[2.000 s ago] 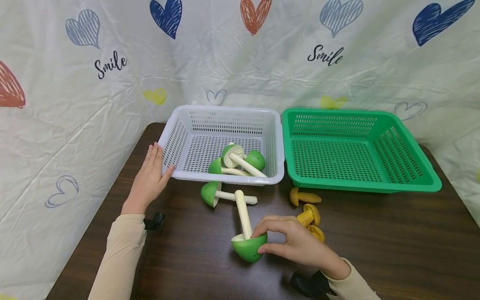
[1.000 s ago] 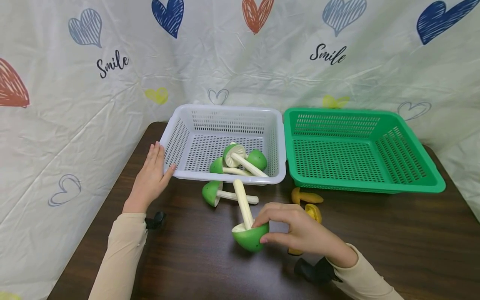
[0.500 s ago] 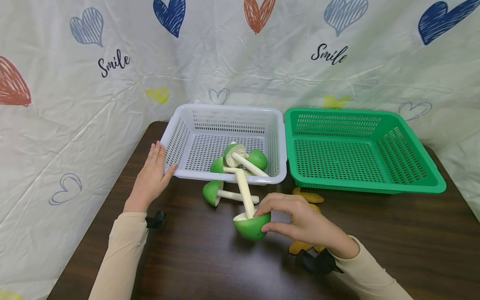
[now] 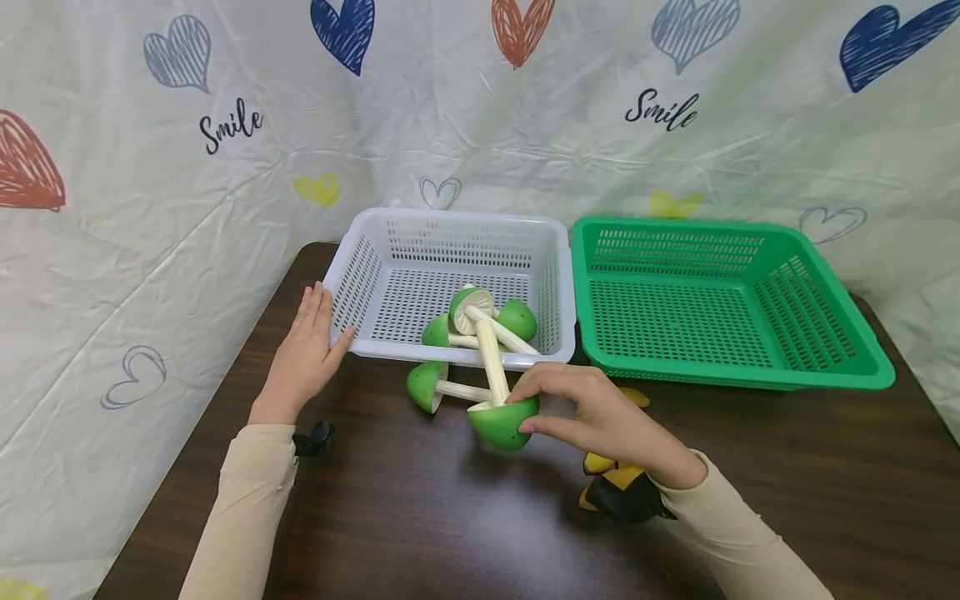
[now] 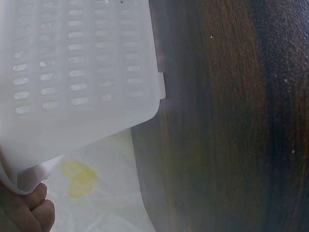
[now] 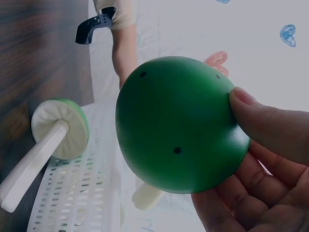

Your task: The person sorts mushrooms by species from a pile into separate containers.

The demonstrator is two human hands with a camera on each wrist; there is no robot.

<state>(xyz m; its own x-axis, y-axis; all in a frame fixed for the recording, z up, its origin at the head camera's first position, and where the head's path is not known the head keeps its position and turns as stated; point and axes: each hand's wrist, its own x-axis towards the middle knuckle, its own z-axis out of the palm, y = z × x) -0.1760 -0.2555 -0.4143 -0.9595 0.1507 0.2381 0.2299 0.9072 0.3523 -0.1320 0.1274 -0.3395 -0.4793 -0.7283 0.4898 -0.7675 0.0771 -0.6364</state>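
Observation:
My right hand pinches a toy mushroom by its green cap, thumb on the outside and fingertips at the rim. Its pale stem points up and away, overlapping the white basket's front rim in the head view. Seen from the right wrist, the cap shows dark dots and hides most of the stem. My left hand rests with extended fingers against the left end of the white basket. Several green-capped mushrooms lie inside that basket. Another green mushroom lies on the table before it.
A green basket stands right beside the white one, with nothing in it. Several yellow-brown mushrooms lie on the dark wooden table, partly hidden by my right hand and wrist strap. A printed cloth hangs behind.
My right hand has lifted the green mushroom off the table and carried it forward, toward the white basket. My left hand stays at the basket's left end.

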